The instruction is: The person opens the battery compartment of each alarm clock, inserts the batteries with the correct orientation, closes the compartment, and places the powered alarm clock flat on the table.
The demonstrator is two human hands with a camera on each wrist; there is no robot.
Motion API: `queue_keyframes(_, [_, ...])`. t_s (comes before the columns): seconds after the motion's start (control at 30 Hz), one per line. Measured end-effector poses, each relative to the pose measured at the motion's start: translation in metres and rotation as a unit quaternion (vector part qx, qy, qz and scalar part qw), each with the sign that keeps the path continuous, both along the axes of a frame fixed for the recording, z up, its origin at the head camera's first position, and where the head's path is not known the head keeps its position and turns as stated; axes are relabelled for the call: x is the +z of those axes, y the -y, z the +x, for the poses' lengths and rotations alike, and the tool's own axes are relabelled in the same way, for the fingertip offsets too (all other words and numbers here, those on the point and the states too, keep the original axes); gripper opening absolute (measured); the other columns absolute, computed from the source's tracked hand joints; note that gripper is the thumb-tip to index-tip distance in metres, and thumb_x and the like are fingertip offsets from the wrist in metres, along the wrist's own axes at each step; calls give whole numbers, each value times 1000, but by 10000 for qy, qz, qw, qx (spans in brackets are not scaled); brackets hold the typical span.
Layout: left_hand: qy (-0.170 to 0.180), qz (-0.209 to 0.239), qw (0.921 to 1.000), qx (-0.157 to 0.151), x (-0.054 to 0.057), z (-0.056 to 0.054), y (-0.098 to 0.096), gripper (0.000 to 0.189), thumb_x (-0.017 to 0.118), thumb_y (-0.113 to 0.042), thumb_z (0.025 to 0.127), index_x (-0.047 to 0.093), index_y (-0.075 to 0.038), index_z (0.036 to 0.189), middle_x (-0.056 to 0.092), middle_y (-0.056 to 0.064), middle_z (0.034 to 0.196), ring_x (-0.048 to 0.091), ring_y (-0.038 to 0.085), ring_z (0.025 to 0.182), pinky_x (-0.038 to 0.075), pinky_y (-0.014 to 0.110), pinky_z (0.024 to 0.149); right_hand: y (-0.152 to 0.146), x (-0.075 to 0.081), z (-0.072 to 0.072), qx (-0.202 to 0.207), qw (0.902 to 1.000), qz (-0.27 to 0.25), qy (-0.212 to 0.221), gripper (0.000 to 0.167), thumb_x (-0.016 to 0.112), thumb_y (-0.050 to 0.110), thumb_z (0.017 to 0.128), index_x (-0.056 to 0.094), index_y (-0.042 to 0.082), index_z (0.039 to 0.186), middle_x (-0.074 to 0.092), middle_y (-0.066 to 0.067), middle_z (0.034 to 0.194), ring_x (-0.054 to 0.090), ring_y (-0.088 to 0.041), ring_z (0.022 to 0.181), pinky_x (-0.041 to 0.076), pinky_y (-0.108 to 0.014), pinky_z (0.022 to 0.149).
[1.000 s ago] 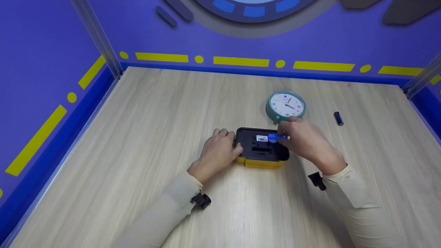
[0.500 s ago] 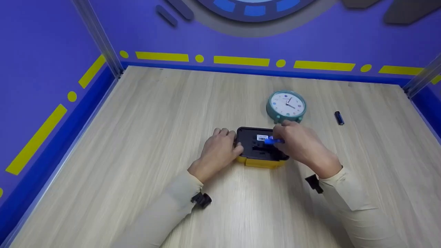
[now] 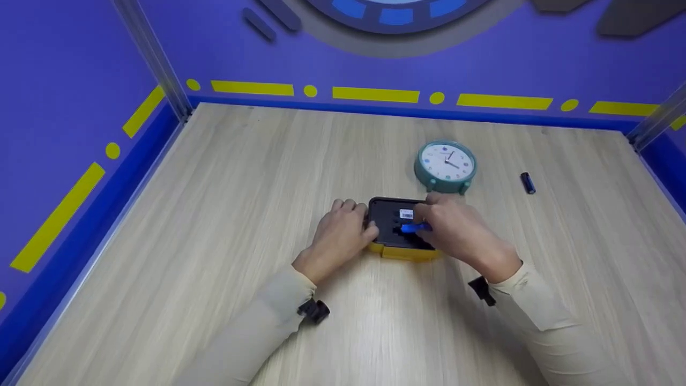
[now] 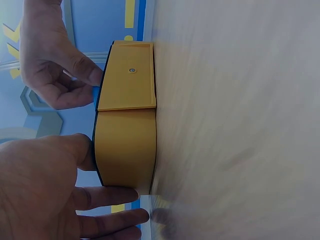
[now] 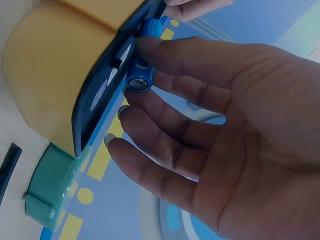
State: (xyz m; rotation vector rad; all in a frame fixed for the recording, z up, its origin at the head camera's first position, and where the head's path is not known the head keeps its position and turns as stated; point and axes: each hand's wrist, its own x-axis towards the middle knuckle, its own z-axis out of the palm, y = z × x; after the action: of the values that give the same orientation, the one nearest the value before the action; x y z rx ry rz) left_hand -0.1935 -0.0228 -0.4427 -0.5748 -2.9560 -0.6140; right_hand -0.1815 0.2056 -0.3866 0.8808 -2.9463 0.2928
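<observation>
A yellow box-shaped device [image 3: 410, 253] lies on the table with its black back [image 3: 383, 222] facing up. My left hand [image 3: 340, 233] grips its left end, the thumb over the black back and fingers along the side in the left wrist view. My right hand [image 3: 458, 230] pinches a blue battery [image 3: 411, 228] between thumb and fingers, low over the slot in the black back. In the right wrist view, the battery's [image 5: 140, 75] flat metal end shows close to the back. Whether it touches the slot I cannot tell; my hand hides part of the back.
Just behind the right hand lies a round teal clock [image 3: 445, 166], face up. A second, dark battery [image 3: 528, 183] rests farther right on the wooden table [image 3: 241, 214]. Blue panels [image 3: 375, 69] stand along the back and left edges.
My right hand has moved left and toward me with the blue battery, from over the back's right part to its slot. The left hand has kept its place.
</observation>
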Motion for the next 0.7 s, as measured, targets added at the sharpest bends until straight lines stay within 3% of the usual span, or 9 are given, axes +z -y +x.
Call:
queue_keyframes(0.37, [120,-22,9999,3,0,0,0,39,59,-31,102,70,1,120,67,14,113,56,30,102,51,43,89,6,-4,0,-49,9999,63,149,14,85,7,90,77,3,101,64,-13,93,61,-27,83,59,-46,78])
queue_keyframes(0.7, [123,-21,9999,-19,1,0,1,40,59,-33,103,70,1,120,67,14,112,55,30,101,50,43,88,10,-6,1,-50,9996,189,190,17,84,8,92,78,2,106,68,-17,101,66,-30,88,59,-49,86])
